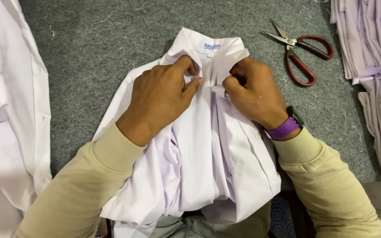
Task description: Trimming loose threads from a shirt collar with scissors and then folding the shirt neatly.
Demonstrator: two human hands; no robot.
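A white collared shirt (203, 154) lies front up on grey felt, its collar (208, 44) pointing away from me. My left hand (162, 94) pinches the left front edge of the shirt just below the collar. My right hand (252, 90), with a purple watch strap (283, 128) on the wrist, grips the right front edge beside it. Both hands meet at the top of the placket, fingers closed on the fabric. Beige sleeves cover my forearms.
Red-handled scissors (298, 53) lie on the felt (89, 48) to the upper right of the shirt. A stack of folded white shirts (375, 66) fills the right edge. More loose white fabric (5, 110) lies along the left edge.
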